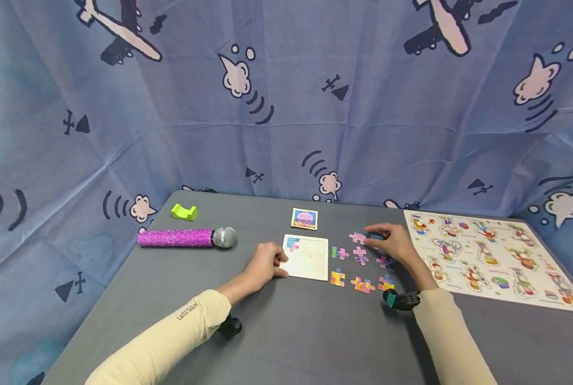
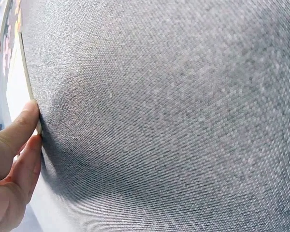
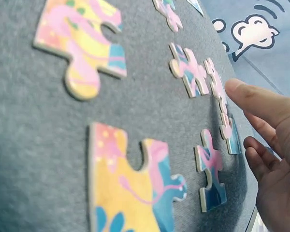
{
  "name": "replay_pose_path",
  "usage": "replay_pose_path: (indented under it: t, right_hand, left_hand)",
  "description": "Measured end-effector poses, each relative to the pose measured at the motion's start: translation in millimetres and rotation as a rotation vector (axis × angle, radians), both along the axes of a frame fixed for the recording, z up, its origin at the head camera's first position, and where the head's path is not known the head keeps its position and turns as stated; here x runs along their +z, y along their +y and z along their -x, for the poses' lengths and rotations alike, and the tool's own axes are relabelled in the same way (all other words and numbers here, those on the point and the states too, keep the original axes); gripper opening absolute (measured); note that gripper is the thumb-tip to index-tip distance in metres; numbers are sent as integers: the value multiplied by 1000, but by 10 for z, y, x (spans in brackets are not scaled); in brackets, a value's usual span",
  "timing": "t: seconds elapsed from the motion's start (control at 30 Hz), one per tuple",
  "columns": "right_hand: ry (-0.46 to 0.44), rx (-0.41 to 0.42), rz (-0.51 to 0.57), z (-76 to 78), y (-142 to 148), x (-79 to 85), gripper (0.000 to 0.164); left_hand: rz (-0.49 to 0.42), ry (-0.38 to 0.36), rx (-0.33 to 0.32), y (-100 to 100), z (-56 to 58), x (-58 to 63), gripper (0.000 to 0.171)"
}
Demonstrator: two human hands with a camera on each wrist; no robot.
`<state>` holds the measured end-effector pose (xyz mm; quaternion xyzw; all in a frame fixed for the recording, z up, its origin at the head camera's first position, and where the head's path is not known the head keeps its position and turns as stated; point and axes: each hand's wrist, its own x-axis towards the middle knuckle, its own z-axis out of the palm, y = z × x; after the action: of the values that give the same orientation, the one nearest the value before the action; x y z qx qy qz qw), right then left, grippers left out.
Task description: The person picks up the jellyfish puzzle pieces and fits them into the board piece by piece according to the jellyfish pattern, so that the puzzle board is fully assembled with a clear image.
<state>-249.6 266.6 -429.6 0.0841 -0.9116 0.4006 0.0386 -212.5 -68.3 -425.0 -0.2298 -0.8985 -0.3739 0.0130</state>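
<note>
My left hand (image 1: 267, 262) holds the lower left edge of a square white puzzle tray (image 1: 310, 263), thumb and finger pinching its corner in the left wrist view. One jigsaw piece (image 1: 293, 245) sits in the tray's upper left corner. My right hand (image 1: 393, 243) hovers at the back of the loose pieces, its fingertips close to a pink jigsaw piece (image 1: 357, 238). In the right wrist view, its thumb (image 3: 251, 99) is extended over the far pieces, and a pink-and-blue piece (image 3: 211, 171) lies flat nearby. Another blue piece is partly hidden by the fingers.
Several loose pieces, including a yellow one (image 1: 362, 284), lie right of the tray. Behind it is a small picture card (image 1: 304, 218). A purple glittery microphone (image 1: 176, 238) and a green block (image 1: 184, 213) are at left, a large picture board (image 1: 500, 262) at right.
</note>
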Motion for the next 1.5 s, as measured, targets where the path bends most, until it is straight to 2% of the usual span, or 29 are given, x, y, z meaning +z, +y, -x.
replay_pose_path:
  t: [0.2,0.47,0.7,1.17,1.37,1.5]
  right_hand:
    - [2,0,-33,30,34,-22,33]
    - [-76,-14,-107,92,23,-19,38]
    - [-106,-3,-153,102,2,-5,35]
    - [-53,23,-80,74,36,0,33]
    - [17,-11,-17,80,75,-35,33]
    - [52,-23,72,81,90,-31,33]
  left_hand:
    - [-6,11,-6,-3,0,-27,29]
    - [-16,24,-11,-6,15,-38,29]
    - [-25,-14,5,-4,-4,-21,29]
    - [-25,-11,1,-1,-24,-12,29]
    - [-19,-1,-2,-3,-13,-25,29]
    - [-15,3,0,-9,-7,-29,29]
